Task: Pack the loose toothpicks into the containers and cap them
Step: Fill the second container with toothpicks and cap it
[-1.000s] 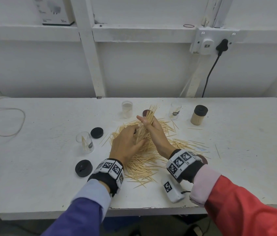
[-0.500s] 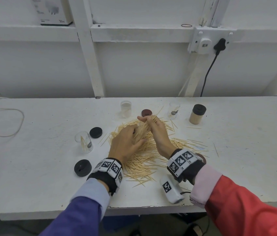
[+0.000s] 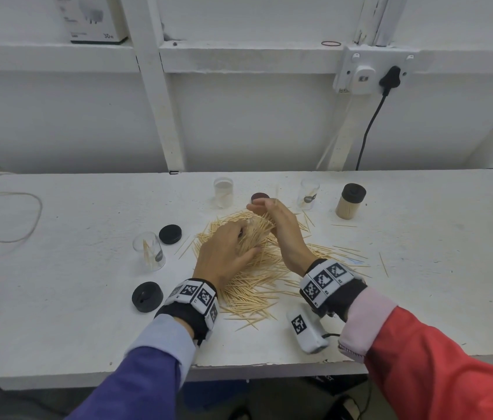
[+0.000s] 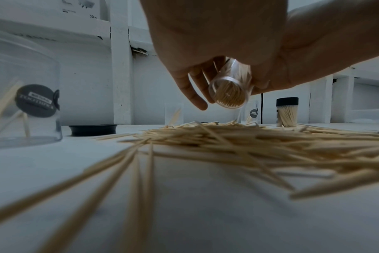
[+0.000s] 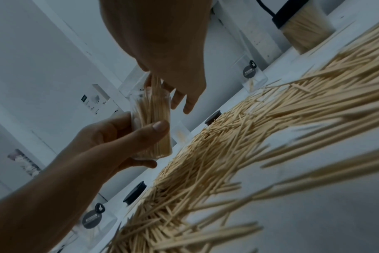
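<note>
A big pile of loose toothpicks (image 3: 257, 286) lies on the white table (image 3: 57, 298). Above it my left hand (image 3: 230, 247) grips a clear container (image 5: 151, 126), tilted and packed with toothpicks; its base (image 4: 229, 92) faces the left wrist camera. My right hand (image 3: 272, 213) sits over the container's mouth and pinches a small bunch of toothpicks (image 5: 155, 85) that runs down into it. Open clear containers stand at the back (image 3: 224, 192), back right (image 3: 309, 194) and left (image 3: 149, 251). A full container with a black cap (image 3: 350, 201) stands at the right.
Two black caps (image 3: 170, 234) (image 3: 147, 296) lie left of the pile, and a dark red cap (image 3: 259, 197) lies behind my hands. A white tagged device (image 3: 306, 328) rests near the front edge. Cables (image 3: 12, 213) trail at far left. Stray toothpicks (image 3: 383, 263) lie to the right.
The bunch of toothpicks that stuck up above my right hand has gone down into the container. My right hand has sunk lower over its mouth; my left hand has stayed put.
</note>
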A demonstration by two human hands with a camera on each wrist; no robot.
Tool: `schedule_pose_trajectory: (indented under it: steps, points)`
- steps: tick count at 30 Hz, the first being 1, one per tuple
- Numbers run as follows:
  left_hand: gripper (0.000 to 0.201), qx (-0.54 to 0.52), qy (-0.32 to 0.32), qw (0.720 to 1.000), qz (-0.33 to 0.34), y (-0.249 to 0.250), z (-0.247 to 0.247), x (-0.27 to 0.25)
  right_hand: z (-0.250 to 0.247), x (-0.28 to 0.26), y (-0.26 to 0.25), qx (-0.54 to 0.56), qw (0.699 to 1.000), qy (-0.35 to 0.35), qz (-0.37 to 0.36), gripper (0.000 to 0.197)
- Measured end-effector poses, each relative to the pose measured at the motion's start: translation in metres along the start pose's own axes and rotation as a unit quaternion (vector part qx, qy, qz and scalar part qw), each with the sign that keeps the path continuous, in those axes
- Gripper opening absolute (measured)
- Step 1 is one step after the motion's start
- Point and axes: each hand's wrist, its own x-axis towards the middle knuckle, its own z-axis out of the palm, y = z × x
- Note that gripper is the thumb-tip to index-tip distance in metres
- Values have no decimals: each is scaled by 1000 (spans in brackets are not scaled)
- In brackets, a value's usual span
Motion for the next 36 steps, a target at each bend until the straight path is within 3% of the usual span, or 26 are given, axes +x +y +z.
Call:
schedule_pose_trajectory:
  steps: [8, 15, 20, 30, 36]
  points:
    - [51, -7, 9, 1000, 6, 0, -1, 0, 5, -8, 6, -35, 995, -89, 36, 42]
    - [50, 1, 9, 1000, 13, 0, 0, 0, 1, -2, -7, 5, 999, -31, 30, 35]
    - [51, 2, 17, 1000, 12, -1, 1, 0, 2, -3, 0, 4, 999, -42, 33, 26]
    - [53, 10, 20, 1000, 8, -2, 2, 1, -4, 2, 0, 50, 998, -10, 49, 30]
    - [53, 11, 27, 1000, -7, -2, 1, 1, -7, 1, 3, 41, 996, -62, 47, 27]
